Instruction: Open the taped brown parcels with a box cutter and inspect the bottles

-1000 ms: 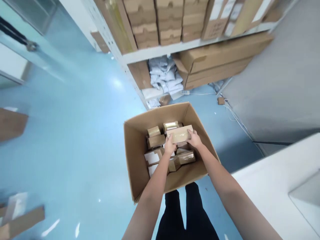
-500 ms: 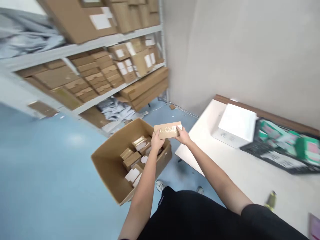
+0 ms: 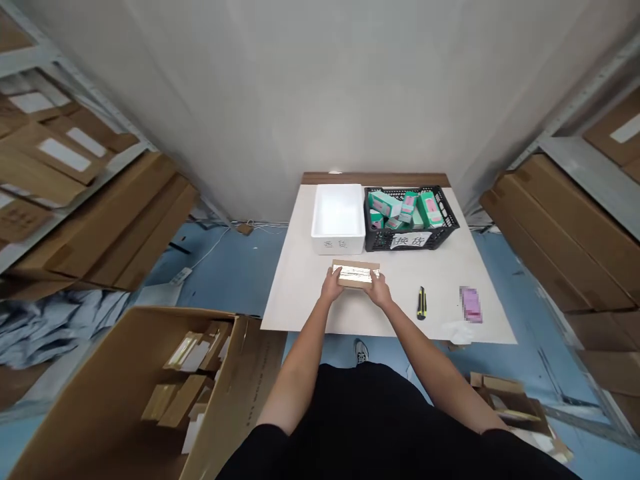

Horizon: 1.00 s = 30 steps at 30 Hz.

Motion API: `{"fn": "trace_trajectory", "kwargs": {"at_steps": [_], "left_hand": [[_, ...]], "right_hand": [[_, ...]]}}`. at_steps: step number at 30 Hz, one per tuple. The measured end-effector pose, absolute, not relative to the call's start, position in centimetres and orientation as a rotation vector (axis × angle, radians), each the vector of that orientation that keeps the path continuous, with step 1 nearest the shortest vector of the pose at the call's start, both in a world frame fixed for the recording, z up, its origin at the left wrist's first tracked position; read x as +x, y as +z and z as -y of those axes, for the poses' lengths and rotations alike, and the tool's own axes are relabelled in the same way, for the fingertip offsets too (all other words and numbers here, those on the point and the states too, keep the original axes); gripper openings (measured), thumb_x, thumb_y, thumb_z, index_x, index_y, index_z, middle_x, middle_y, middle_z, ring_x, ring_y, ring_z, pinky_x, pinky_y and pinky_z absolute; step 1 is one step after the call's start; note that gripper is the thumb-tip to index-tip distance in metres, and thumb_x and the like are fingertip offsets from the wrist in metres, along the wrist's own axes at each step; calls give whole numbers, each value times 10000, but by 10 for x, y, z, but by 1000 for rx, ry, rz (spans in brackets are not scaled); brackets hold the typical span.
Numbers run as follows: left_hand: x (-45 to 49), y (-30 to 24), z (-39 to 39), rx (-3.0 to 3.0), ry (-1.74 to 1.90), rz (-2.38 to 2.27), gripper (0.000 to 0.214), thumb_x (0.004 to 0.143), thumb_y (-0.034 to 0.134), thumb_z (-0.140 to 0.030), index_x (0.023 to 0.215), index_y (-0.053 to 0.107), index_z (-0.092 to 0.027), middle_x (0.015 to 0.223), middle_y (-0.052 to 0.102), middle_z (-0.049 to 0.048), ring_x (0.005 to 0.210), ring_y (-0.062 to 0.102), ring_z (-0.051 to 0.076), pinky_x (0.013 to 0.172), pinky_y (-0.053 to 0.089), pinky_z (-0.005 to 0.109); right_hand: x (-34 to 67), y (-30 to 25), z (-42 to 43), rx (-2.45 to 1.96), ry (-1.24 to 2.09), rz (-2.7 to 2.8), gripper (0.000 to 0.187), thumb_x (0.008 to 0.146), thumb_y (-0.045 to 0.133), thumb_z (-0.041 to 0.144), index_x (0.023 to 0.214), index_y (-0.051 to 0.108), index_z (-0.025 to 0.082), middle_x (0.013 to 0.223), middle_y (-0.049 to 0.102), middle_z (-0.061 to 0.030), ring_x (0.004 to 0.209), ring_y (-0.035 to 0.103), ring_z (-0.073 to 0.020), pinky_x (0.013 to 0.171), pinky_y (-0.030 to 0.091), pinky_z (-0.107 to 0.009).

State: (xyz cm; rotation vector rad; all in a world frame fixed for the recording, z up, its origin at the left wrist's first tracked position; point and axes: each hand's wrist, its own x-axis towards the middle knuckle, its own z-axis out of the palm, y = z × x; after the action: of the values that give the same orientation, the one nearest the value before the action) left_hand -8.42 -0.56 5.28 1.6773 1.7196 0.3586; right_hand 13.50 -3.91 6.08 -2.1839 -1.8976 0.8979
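A small flat cardboard box (image 3: 356, 274) with shiny clear tape across its top is held level over the near part of the white table (image 3: 300, 293). My left hand (image 3: 332, 285) grips its left end, thumb on top. On the right end, my right hand (image 3: 379, 291) is closed the same way. Beyond the box stand a white bin (image 3: 338, 245) with handwriting on its front and a black crate (image 3: 409, 241) of green and pink boxes. To the right of my right hand lies a yellow and black box cutter (image 3: 422, 303).
At lower left a large open carton (image 3: 250, 360) holds several small parcels. Shelves with long cartons flank both sides (image 3: 125, 220). A purple item (image 3: 471, 305) and crumpled white material (image 3: 459, 332) lie at the table's right. Opened cardboard (image 3: 520, 407) is on the floor at lower right.
My view has turned right from the carton and shelf to face the table. Both hands have carried the cardboard box from beside the large carton to over the table.
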Motion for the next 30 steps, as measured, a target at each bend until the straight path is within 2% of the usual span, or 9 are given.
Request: {"fn": "trace_trajectory", "kwargs": {"at_steps": [5, 7, 10, 13, 15, 18, 21, 25, 30], "left_hand": [[-43, 25, 10, 1628, 110, -1752, 786, 858, 777, -324, 1587, 489, -269, 1811, 150, 181, 1600, 368, 378, 1204, 442, 497], [-36, 18, 15, 1589, 92, -1784, 845, 889, 758, -399, 1640, 408, -232, 1818, 70, 215, 1646, 268, 384, 1217, 426, 495], [-34, 12, 14, 1589, 109, -1796, 1003, 896, 753, -509, 1703, 261, -174, 1809, 40, 261, 1684, 102, 391, 1251, 381, 521], [-38, 8, 2, 1640, 96, -1745, 1203, 817, 826, -583, 1725, 162, -157, 1807, 10, 273, 1686, 50, 400, 1280, 336, 524], [-40, 4, -11, 1692, 62, -1681, 1274, 772, 866, -593, 1729, 140, -168, 1811, -17, 260, 1685, 36, 404, 1291, 321, 513], [-38, 1, -36, 1786, -20, -1555, 1328, 746, 890, -576, 1736, 95, -186, 1816, -43, 238, 1680, 47, 428, 1279, 345, 525], [-30, 2, -60, 1875, -138, -1455, 1401, 734, 898, -548, 1741, -6, -184, 1815, -92, 221, 1683, 61, 410, 1272, 368, 508], [-12, 8, -77, 1975, -356, -1392, 1455, 729, 902, -523, 1738, -91, -188, 1814, -148, 178, 1688, 81, 378, 1286, 368, 497], [16, 12, -66, 2044, -507, -1303, 1422, 752, 896, -502, 1741, -99, -272, 1822, -154, 120, 1684, 113, 382, 1258, 419, 493]], "right_hand": [[150, 30, 69, -2284, 1125, 1911, 856, 974, 637, 307, 1738, 256, 248, 1633, 429, -215, 1331, 641, -358, 1095, 519, -441], [150, 25, 74, -2306, 1048, 1958, 837, 960, 645, 263, 1725, 305, 273, 1697, 370, -196, 1486, 501, -381, 1160, 464, -471], [148, 24, 71, -2301, 901, 2021, 807, 926, 651, 208, 1687, 389, 273, 1799, 222, -143, 1660, 174, -390, 1249, 350, -541], [143, 27, 68, -2248, 990, 2060, 858, 898, 654, 172, 1701, 353, 189, 1823, 119, -166, 1685, 60, -378, 1286, 290, -539], [140, 27, 72, -2260, 1080, 2056, 888, 877, 677, 161, 1702, 348, 164, 1821, 98, -189, 1682, 70, -393, 1290, 284, -536], [146, 26, 85, -2229, 1115, 2021, 891, 875, 691, 176, 1701, 359, 215, 1819, 132, -174, 1673, 133, -391, 1261, 338, -544], [172, 26, 96, -2201, 883, 1903, 825, 922, 652, 218, 1697, 372, 247, 1826, 108, -147, 1667, 155, -374, 1256, 353, -552], [228, 28, 99, -2353, 641, 1650, 760, 969, 604, 243, 1694, 378, 207, 1827, 84, -157, 1640, 227, -375, 1285, 309, -528], [295, 13, 95, -2517, 796, 1526, 767, 976, 596, 251, 1700, 354, 181, 1814, 150, -165, 1627, 238, -375, 1260, 343, -494]]}}
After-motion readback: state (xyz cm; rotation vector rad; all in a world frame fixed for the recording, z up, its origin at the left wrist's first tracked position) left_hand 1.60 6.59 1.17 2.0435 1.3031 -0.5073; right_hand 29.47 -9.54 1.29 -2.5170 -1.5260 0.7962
